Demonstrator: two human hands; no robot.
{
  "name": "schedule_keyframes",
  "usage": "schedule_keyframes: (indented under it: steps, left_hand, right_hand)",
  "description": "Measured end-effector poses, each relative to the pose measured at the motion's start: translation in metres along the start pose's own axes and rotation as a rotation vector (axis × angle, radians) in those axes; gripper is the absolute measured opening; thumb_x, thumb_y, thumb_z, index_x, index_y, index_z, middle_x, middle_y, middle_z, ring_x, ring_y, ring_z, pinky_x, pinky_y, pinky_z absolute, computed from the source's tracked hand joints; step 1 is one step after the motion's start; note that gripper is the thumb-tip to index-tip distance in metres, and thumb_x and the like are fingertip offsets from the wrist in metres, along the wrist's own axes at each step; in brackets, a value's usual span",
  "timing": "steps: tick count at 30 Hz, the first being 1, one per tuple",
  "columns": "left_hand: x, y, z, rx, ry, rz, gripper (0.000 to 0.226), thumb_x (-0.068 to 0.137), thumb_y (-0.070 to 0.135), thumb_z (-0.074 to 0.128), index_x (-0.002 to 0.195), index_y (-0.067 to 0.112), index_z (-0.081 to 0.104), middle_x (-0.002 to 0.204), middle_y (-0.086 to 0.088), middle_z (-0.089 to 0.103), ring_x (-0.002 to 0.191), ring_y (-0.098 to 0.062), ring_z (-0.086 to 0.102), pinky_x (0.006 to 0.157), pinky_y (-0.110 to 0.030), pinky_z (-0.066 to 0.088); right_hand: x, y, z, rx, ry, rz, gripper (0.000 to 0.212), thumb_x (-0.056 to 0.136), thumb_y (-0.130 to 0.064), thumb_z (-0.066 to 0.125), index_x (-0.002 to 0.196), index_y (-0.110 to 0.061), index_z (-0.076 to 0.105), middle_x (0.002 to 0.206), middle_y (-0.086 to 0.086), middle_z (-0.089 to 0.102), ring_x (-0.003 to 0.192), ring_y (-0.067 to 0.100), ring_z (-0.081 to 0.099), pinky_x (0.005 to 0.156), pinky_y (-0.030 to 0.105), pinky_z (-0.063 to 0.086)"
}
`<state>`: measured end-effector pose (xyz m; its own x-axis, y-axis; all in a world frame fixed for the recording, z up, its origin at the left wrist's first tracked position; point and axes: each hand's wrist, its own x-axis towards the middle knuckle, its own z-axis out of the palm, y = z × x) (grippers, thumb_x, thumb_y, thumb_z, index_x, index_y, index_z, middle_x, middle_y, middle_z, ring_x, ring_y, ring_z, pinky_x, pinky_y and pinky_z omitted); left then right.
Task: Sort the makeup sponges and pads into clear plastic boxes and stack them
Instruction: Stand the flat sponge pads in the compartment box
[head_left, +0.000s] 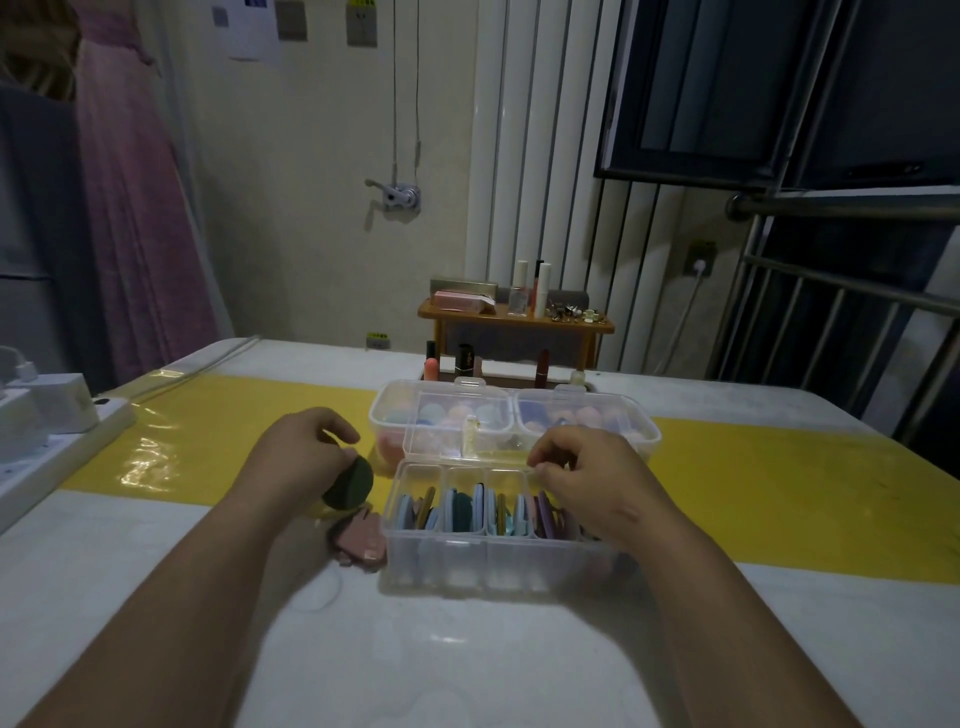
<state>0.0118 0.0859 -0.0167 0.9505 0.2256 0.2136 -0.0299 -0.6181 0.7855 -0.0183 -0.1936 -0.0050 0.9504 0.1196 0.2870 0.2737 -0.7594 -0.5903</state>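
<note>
A clear plastic box (498, 564) with several compartments stands open in front of me, filled with flat pads on edge in blue, teal, brown and purple. My left hand (301, 452) grips a dark green round pad (349, 486) just left of the box. A small pile of pink pads (358, 540) lies on the table below that hand. My right hand (587, 478) hovers over the box's right compartments with fingers curled; whether it pinches a pad cannot be told. Behind it stands a second clear box (514, 426), lid shut, with pastel sponges inside.
A white power strip with chargers (47, 431) sits at the table's left edge. A yellow strip (218, 431) crosses the white table. Lipsticks (467, 361) and a small wooden shelf of cosmetics (514, 317) stand at the back.
</note>
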Motion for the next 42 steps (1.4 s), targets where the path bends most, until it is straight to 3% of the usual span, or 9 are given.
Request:
schedule_keyframes:
  steps: [3,7,15,25,28,32,38,42]
  left_hand:
    - [0.000,0.001,0.000,-0.092,0.111,0.035,0.009,0.087,0.009,0.068,0.085,0.016,0.063,0.083,-0.009,0.063,0.074,-0.023,0.057,0.059,-0.030,0.042]
    - [-0.004,0.006,0.004,-0.204,0.164,0.107,0.011,0.087,0.010,0.070,0.081,0.014,0.062,0.081,-0.007,0.064,0.080,-0.027,0.061,0.067,-0.036,0.047]
    - [-0.013,0.021,0.017,-0.431,0.101,0.126,0.012,0.088,0.010,0.070,0.083,0.016,0.061,0.085,-0.010,0.069,0.085,-0.029,0.066,0.076,-0.044,0.058]
    - [-0.031,0.041,0.036,-0.360,0.000,0.252,0.016,0.085,0.008,0.073,0.078,0.021,0.067,0.077,0.005,0.068,0.078,-0.012,0.065,0.067,-0.025,0.054]
    - [-0.035,0.046,0.038,-0.379,-0.049,0.276,0.013,0.086,0.007,0.072,0.080,0.018,0.068,0.074,0.006,0.069,0.073,-0.009,0.066,0.066,-0.024,0.056]
    - [-0.036,0.046,0.039,-0.396,-0.094,0.300,0.013,0.085,0.008,0.073,0.080,0.019,0.069,0.076,0.006,0.071,0.074,-0.013,0.068,0.072,-0.035,0.060]
    - [-0.036,0.044,0.039,-0.318,-0.086,0.329,0.009,0.089,0.016,0.069,0.087,0.025,0.070,0.083,0.008,0.069,0.078,0.002,0.060,0.069,-0.025,0.050]
    - [-0.036,0.041,0.038,-0.303,-0.042,0.331,0.016,0.089,0.013,0.069,0.082,0.027,0.070,0.083,0.007,0.068,0.074,0.005,0.058,0.061,-0.010,0.043]
  right_hand:
    - [0.000,0.000,0.000,0.014,0.001,-0.005,0.018,0.093,-0.018,0.056,0.087,-0.033,0.065,0.088,-0.010,0.064,0.077,0.008,0.059,0.064,0.021,0.047]
    - [0.001,0.001,0.000,0.039,0.015,-0.012,0.016,0.093,-0.020,0.057,0.089,-0.032,0.067,0.088,-0.009,0.064,0.079,0.009,0.059,0.065,0.023,0.049]
    - [-0.001,-0.004,0.000,0.095,0.018,-0.045,0.015,0.093,-0.020,0.058,0.095,-0.032,0.067,0.089,-0.012,0.065,0.080,0.008,0.059,0.072,0.029,0.056]
    - [-0.006,-0.018,0.001,0.210,-0.162,-0.104,0.038,0.097,-0.012,0.054,0.111,-0.047,0.059,0.113,-0.023,0.063,0.091,-0.001,0.058,0.076,0.016,0.051]
    - [-0.007,-0.021,0.001,0.219,-0.196,-0.115,0.038,0.098,-0.013,0.053,0.117,-0.045,0.062,0.110,-0.027,0.061,0.088,-0.001,0.058,0.068,0.012,0.048]
    - [-0.008,-0.022,0.001,0.223,-0.171,-0.117,0.030,0.099,-0.019,0.055,0.109,-0.044,0.066,0.095,-0.022,0.060,0.082,0.004,0.058,0.058,0.010,0.045]
    - [-0.005,-0.013,-0.008,0.305,0.027,-0.073,0.015,0.094,-0.016,0.061,0.093,-0.027,0.071,0.089,-0.005,0.067,0.081,0.015,0.063,0.064,0.021,0.054]
    - [-0.003,-0.004,-0.021,0.303,0.119,-0.016,0.019,0.087,-0.007,0.063,0.081,-0.024,0.069,0.082,-0.002,0.067,0.079,0.016,0.063,0.067,0.026,0.054]
